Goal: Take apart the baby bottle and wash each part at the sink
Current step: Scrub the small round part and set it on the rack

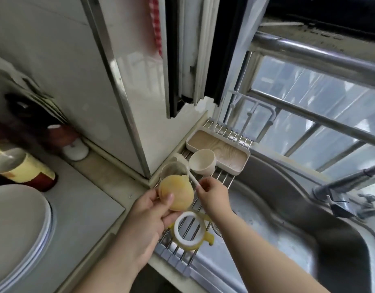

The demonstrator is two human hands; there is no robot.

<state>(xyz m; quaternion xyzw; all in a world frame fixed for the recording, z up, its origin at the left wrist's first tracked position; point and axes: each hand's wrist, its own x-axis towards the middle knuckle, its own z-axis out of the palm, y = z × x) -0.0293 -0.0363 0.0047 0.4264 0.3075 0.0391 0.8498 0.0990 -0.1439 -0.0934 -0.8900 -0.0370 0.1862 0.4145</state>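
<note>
Over the wire rack [222, 178] at the sink's [267, 218] left edge, the left hand [155, 210] has its grip around the yellowish bottle [176, 192], thumb across its side. The right hand [214, 194] pinches the white brush handle [194, 180] (its bristles reach a clear cup [174, 169]). The yellow collar ring [190, 231] lies on the rack just below the bottle, beside the worktop [81, 204].

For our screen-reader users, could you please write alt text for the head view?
Over a steel sink, the left hand holds a yellowish bottle body while the right hand pinches a white brush handle. A white-and-yellow collar ring lies on the wire rack.
</note>
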